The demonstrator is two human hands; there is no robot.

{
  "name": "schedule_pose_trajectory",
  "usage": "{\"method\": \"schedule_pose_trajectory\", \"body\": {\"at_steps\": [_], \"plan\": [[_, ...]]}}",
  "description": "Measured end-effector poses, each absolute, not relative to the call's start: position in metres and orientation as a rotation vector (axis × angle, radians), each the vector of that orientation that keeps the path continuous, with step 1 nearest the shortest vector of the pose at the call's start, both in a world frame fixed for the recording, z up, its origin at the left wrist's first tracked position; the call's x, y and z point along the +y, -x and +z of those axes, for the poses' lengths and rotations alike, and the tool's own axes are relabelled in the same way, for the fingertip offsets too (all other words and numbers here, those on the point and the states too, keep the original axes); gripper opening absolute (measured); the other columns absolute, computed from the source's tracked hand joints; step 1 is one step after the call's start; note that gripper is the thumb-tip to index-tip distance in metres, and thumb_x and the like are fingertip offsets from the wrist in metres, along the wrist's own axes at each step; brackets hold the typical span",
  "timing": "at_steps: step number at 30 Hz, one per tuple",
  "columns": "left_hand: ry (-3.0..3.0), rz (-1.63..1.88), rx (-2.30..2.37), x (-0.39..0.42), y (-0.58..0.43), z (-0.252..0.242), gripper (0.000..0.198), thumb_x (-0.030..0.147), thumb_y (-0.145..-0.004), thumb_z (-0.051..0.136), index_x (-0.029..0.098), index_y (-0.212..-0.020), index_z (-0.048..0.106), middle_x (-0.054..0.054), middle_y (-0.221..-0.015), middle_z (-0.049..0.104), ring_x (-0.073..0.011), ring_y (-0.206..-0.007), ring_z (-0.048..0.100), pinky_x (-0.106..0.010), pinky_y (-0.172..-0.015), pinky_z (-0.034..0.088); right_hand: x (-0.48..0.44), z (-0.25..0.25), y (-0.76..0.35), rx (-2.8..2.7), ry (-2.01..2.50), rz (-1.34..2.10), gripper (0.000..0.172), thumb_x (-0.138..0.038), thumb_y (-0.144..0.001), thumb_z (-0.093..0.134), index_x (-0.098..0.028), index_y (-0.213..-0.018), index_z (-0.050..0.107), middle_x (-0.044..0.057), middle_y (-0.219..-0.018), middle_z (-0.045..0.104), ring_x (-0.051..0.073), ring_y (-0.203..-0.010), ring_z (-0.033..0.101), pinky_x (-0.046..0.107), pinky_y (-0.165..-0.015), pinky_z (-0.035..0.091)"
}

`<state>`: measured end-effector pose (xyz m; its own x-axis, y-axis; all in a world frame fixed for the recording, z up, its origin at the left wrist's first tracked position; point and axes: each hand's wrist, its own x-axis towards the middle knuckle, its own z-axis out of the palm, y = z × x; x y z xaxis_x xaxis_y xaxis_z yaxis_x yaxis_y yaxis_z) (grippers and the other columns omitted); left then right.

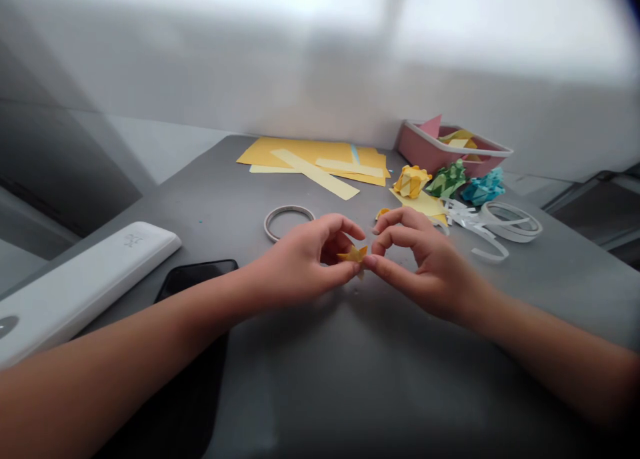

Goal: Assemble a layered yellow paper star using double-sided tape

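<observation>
Here, tiny yellow paper star

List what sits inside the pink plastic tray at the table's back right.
A pink paper triangle pokes above the rim of the pink plastic tray, beside crumpled yellow paper strips. The near wall covers whatever lies lower on its floor.

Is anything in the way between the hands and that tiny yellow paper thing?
No, nothing visible. The left hand and the right hand both pinch the tiny yellow paper between their fingertips. The tape ring lies apart, behind them.
</observation>
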<state>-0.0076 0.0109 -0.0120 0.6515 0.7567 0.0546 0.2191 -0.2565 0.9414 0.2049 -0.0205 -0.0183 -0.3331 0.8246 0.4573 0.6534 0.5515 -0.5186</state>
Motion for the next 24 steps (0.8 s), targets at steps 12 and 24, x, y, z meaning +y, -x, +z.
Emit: {"method": "schedule_pose_trajectory", "body": {"at_steps": [12, 24], "plan": [[-1.568, 0.713, 0.914, 0.0118, 0.0069, -0.0099, 0.028, 0.024, -0.083, 0.072, 0.018, -0.105, 0.056, -0.002, -0.091, 0.068, -0.0151, -0.087, 0.069, -0.028, -0.077, 0.052, -0.0209, -0.0186, -0.2061, -1.957, 1.137, 0.368, 0.01, -0.028, -0.09, 0.064, -0.025, -0.099, 0.061, 0.004, -0.101, 0.063, 0.022, -0.101, 0.06, 0.041, -0.092, 0.045], [-1.647, 0.693, 0.9, 0.0125, 0.0092, -0.0119, 0.035, 0.032, -0.081, 0.075, 0.019, -0.106, 0.055, -0.006, -0.095, 0.073, -0.0191, -0.09, 0.072, -0.033, -0.08, 0.055, -0.0291, -0.0193, -0.1988, -2.094, 1.086, 0.096, 0.027, -0.013, -0.087, 0.063, -0.024, -0.108, 0.051, 0.0, -0.087, 0.07, 0.017, -0.083, 0.068, 0.031, -0.08, 0.053]]}}
